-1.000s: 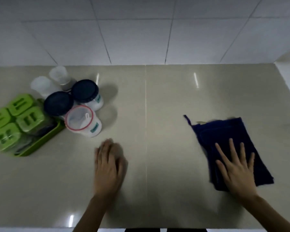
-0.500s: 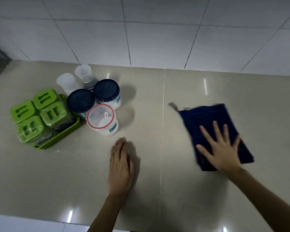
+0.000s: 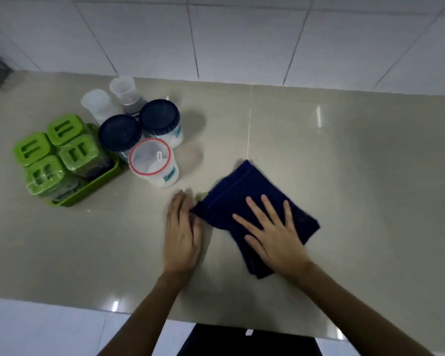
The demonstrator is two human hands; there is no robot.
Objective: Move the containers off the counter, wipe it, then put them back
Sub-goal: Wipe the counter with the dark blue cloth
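containers [image 3: 123, 134] bunched at back left of the surface [image 3: 357, 176] | blue cloth [image 3: 231, 196] flat near the front | right hand [image 3: 272, 232] spread flat, pressing the cloth | left hand [image 3: 181, 232] flat, fingers straight, touching the cloth's corner | step: wiping, I think | next: slide cloth on, missing the red-rimmed tub [image 3: 152, 163]

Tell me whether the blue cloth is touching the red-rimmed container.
Apart. The head view shows a strip of bare counter between the blue cloth and the red-rimmed container.
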